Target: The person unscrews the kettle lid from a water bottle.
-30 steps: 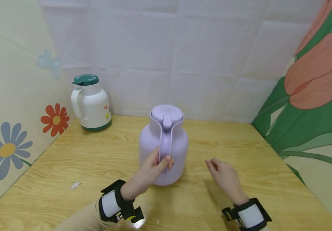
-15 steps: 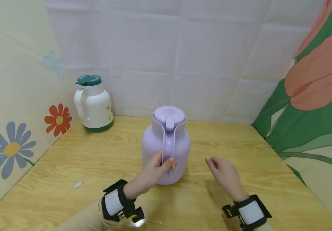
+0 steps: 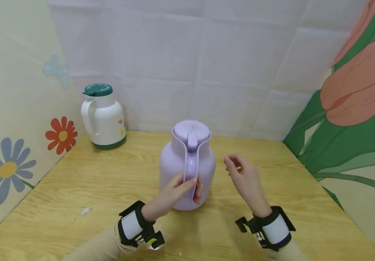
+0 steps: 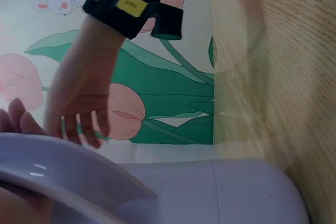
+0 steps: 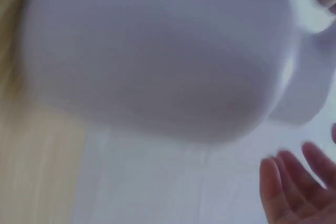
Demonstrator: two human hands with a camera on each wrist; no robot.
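The purple jug stands upright at the centre of the frame, its base apparently on the table, its handle turned toward the person; the left hand grips that handle low down, thumb along the near side, fingertips coming out on the far right of it. The right hand is just right of centre, near the jug but apart from it, its fingers loosely bent, neither spread wide nor pinching anything. The white flask with its green lid is well apart, at the upper left; a pale scrap lies at the lower left.

What could go wrong, as I judge it: with one hand so low on the handle, a pull toward the person might tip the jug instead of shifting it; a hurried right hand might knock its side; if that grip is as light as it looks, the handle could slip or twist. Whether the jug is full, I cannot tell.
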